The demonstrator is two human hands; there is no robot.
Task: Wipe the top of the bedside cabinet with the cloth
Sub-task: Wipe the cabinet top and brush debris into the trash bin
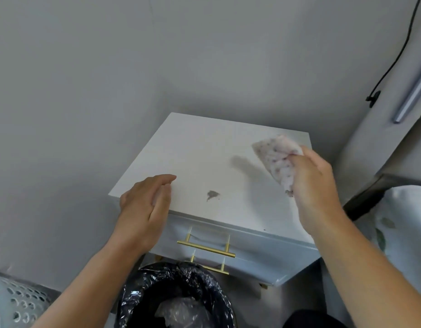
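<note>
The white top of the bedside cabinet fills the middle of the view. A small grey clump of dust lies on it near the front edge. My right hand holds a pale cloth with pink speckles, lifted a little above the right side of the top and casting a shadow on it. My left hand rests at the front left corner of the top, fingers together and extended, holding nothing.
Gold drawer handles run across the cabinet front. A bin lined with a black bag stands right below. A white perforated basket is at lower left, a bed with patterned pillow at right, a black cable on the wall.
</note>
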